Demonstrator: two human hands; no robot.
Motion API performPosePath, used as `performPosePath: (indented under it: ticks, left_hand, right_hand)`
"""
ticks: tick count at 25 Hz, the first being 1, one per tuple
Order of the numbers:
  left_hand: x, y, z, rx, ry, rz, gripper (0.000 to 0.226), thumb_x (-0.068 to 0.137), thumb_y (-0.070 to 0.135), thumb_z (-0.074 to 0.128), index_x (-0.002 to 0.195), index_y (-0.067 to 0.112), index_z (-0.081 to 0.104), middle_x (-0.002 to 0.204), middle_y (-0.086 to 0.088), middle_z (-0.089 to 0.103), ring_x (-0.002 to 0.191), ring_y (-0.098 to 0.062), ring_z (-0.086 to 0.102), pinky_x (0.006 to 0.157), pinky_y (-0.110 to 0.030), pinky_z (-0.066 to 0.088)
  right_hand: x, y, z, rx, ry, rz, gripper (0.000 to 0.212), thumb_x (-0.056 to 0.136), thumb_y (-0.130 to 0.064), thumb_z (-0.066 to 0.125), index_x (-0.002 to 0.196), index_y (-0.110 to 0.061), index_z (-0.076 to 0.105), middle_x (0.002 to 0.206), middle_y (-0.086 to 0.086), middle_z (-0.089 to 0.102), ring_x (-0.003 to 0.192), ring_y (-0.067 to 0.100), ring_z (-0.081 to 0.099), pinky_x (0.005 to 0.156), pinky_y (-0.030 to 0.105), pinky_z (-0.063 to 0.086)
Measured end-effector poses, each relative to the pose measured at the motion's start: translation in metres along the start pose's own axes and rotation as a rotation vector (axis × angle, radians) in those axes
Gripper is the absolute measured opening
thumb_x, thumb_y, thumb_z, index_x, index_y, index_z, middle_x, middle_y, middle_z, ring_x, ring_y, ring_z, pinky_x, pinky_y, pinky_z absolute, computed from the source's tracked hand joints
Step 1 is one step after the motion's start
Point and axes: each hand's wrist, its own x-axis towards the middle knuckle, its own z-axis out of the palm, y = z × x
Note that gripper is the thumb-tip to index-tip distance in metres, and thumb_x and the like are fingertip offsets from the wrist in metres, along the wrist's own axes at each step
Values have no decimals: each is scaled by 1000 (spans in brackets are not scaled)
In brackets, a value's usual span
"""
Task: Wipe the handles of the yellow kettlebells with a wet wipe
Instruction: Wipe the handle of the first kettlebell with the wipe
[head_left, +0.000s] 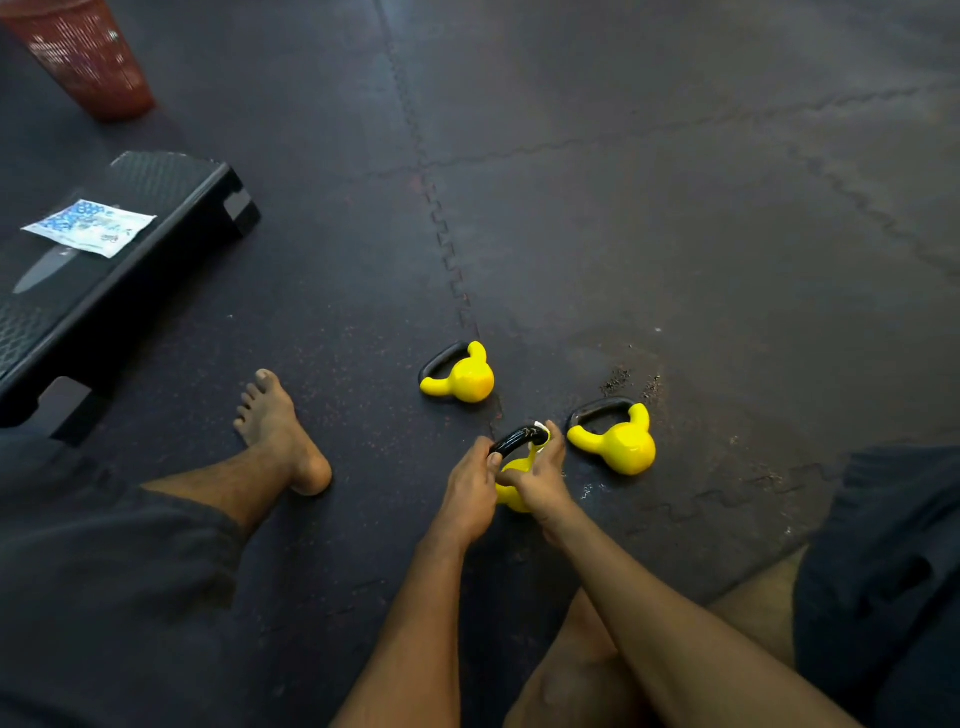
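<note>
Three small yellow kettlebells with black handles are on the dark floor mat. One kettlebell (511, 493) is between my hands, tilted, its black handle (514, 440) up. My left hand (470, 491) grips the left end of that handle. My right hand (540, 475) pinches a white wet wipe (542, 430) against the handle's right end. A second kettlebell (465, 376) lies on its side just beyond, and a third kettlebell (621, 441) lies to the right.
A black step platform (156, 249) stands at the left with a wet wipe packet (88, 227) on it. A red mesh bin (88, 57) is at the far left. My bare left foot (280, 431) and both legs frame the work spot.
</note>
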Motion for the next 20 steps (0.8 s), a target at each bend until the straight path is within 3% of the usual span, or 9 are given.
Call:
performPosePath:
  ticks: [2,4,7,9,12,15,17,18,20]
  left_hand:
    - [-1,1,-1,3,-14,7,16,103,21,39,101,10,50,83,-3,52,73,-15,47,52,-20,30]
    - [-3,0,-3,3,-20,17,16,104,21,38,100,10,49,81,-2,50,73,-17,46,52,-24,27]
    - [-8,-3,-6,6,-37,-14,13,105,23,35,98,18,45,76,4,46,68,-11,45,52,-23,29]
    - [-10,-5,-7,-2,-45,-28,13,105,24,33,97,20,44,74,7,45,67,-9,44,52,-25,29]
    - [-7,-4,-5,3,-12,-25,15,105,23,34,96,16,45,74,6,46,68,-11,45,51,-23,29]
    - [-3,-4,-3,-5,8,-35,15,104,22,35,96,15,46,76,2,47,69,-14,46,51,-24,30]
    - [-3,-6,-5,-15,0,-52,14,104,24,36,95,17,45,75,3,47,66,-10,44,52,-26,29]
    - [-3,-7,-6,-15,-7,-54,15,104,24,36,96,17,45,74,3,46,65,-9,44,52,-26,30]
    - [-4,-7,-8,-16,-22,-40,15,104,24,36,99,16,48,72,5,46,65,-9,44,53,-27,32]
  right_hand:
    - [-1,1,-1,-40,9,-1,103,51,-14,64,145,-12,19,131,-3,25,124,12,29,109,29,31]
    - [8,-1,-10,-6,-18,46,77,58,-3,57,130,-15,33,114,2,42,107,19,43,85,31,44]
    - [21,-6,-22,5,-137,111,47,63,7,48,103,-17,47,86,6,51,83,20,47,64,29,37]
    - [24,-5,-21,5,-150,103,43,64,10,48,95,-20,50,83,7,53,82,21,48,65,30,37]
    - [17,-5,-14,17,-97,104,57,68,8,59,114,-23,46,103,8,55,98,22,51,71,29,41]
    - [4,4,-7,-49,-84,-17,95,57,-2,63,143,-16,26,135,1,33,127,16,35,102,29,36]
    - [-2,8,-2,-115,-78,-70,103,57,2,58,150,-13,16,140,-2,24,132,15,26,111,31,30]
    - [-1,9,-2,-109,-67,-64,98,59,3,55,148,-12,18,138,1,28,130,16,30,108,30,34]
    - [3,0,-7,-37,-68,-14,77,64,5,51,137,-10,31,122,7,41,111,19,43,84,25,42]
